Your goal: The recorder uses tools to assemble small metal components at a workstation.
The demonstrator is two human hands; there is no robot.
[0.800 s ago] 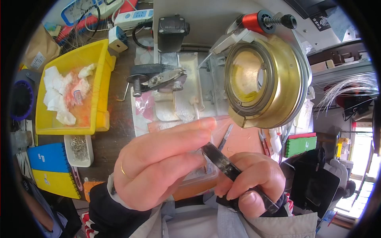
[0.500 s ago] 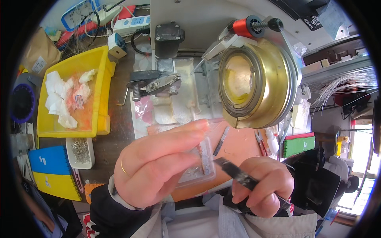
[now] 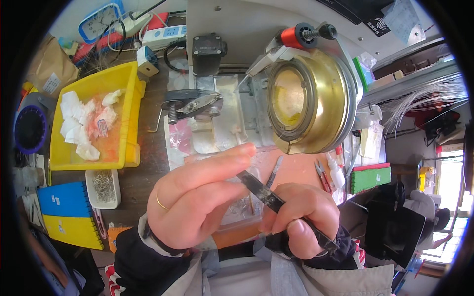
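Note:
My right hand (image 3: 308, 217) is closed round a dark, flat metal strip (image 3: 264, 190) with a worn, speckled surface. Its far end slants up and left to the fingers of my left hand (image 3: 195, 200). That hand has its fingers pressed together, a ring on one of them; whatever the fingertips pinch is hidden or too small to make out. Below and partly behind both hands lies a clear plastic box (image 3: 239, 214) on an orange work pad (image 3: 301, 170). Whether the strip touches my left fingers cannot be told.
Beyond my hands stands a brass drum (image 3: 328, 103) with a red spool (image 3: 296, 36) above it. A clamp arm (image 3: 197, 103) is left of it. The pad bears a slim flat tool (image 3: 275, 170), red-handled snips (image 3: 324, 178) and a white bottle (image 3: 336, 173). A yellow tray (image 3: 131, 103) holds crumpled tissue.
My right hand has moved left and slightly up, carrying the dark strip so that its tip meets or nears my left fingers. My left hand has barely moved. The whole view has shifted slightly.

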